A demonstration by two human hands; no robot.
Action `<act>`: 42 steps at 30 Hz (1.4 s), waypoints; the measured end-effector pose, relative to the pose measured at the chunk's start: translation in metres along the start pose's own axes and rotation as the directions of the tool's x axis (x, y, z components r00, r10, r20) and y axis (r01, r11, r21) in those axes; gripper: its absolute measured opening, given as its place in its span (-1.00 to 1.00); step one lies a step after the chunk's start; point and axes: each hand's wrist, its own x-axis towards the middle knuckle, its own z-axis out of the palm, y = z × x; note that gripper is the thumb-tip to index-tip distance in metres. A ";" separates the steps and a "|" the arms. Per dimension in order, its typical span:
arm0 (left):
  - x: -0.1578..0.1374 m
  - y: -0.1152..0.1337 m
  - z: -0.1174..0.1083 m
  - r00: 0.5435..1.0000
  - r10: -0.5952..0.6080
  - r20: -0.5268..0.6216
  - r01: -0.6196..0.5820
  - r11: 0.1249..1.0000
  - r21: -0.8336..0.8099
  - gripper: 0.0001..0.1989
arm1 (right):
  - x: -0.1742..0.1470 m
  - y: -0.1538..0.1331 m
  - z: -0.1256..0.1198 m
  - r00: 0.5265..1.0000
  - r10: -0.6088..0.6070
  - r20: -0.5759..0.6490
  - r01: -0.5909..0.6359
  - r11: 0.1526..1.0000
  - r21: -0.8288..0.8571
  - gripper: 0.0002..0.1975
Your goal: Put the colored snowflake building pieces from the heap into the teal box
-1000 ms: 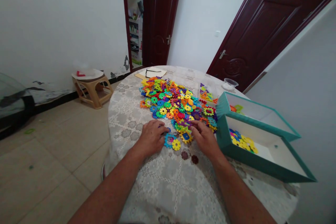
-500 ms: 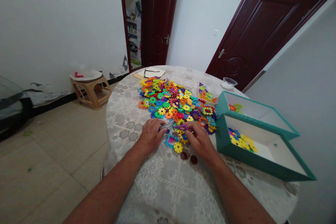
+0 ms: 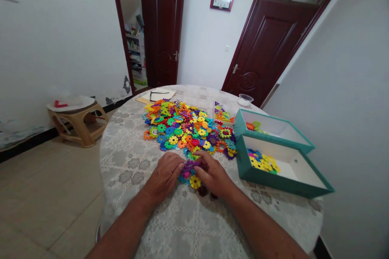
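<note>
Between my hands is a purple plastic piece (image 3: 191, 164) with a notched edge, blurred and partly covered by fingers. My right hand (image 3: 212, 173) pinches its right side with thumb and fingers. My left hand (image 3: 165, 173) closes on its left end, fingers together. Just below lie a yellow flower-shaped piece (image 3: 195, 182), a blue and pink piece (image 3: 185, 176) and dark brown flower pieces (image 3: 202, 190), close to my right hand. Beyond my fingers spreads a large heap of colourful interlocking plastic pieces (image 3: 178, 131), flowers, squares and other shapes.
On the right stand a green box (image 3: 282, 188) holding yellow and blue flower pieces (image 3: 264, 162) and another green box (image 3: 278, 118) behind it. Glasses (image 3: 158, 95) lie on paper at the back. A clear bowl (image 3: 245, 99) is near the far edge. A stool (image 3: 80, 123) stands left.
My hands have drawn together around the purple piece, which was only in my right hand before. The camera view has turned right and tilted up.
</note>
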 end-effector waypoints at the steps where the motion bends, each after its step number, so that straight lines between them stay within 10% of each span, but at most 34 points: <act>1: -0.001 0.000 0.001 1.000 -0.002 -0.012 0.002 1.000 0.014 -0.74 | 0.002 -0.002 -0.003 1.000 0.022 0.015 -0.022 1.000 -0.011 -0.62; 10: -0.010 0.006 0.004 0.997 0.014 0.070 -0.025 0.987 0.160 -0.64 | 0.042 -0.036 -0.079 0.982 0.161 0.098 -0.087 0.849 -0.521 -0.80; 13: -0.013 0.008 0.004 0.994 -0.019 0.111 0.001 0.987 0.164 -0.59 | 0.078 -0.030 -0.110 0.964 0.104 -0.245 -0.238 0.746 -0.622 -0.76; 15: -0.015 0.009 0.004 0.991 -0.031 0.131 0.010 0.987 0.160 -0.58 | 0.100 -0.023 -0.125 0.869 0.006 -0.494 -0.348 0.716 -0.605 -0.61; 18: -0.017 0.007 0.005 0.987 -0.055 0.151 0.030 0.986 0.161 -0.59 | 0.114 -0.012 -0.130 0.794 -0.150 -0.589 -0.319 0.722 -0.614 -0.52; 27: -0.023 0.001 0.014 0.989 -0.007 0.145 -0.027 0.972 0.233 -0.72 | 0.026 0.006 -0.033 0.972 -0.168 -0.164 0.079 0.890 -0.449 -0.76; 42: -0.013 0.009 0.008 0.992 0.060 -0.113 -0.044 0.990 0.135 -0.64 | 0.003 0.004 -0.021 0.961 -0.223 0.164 0.256 0.942 -0.217 -0.54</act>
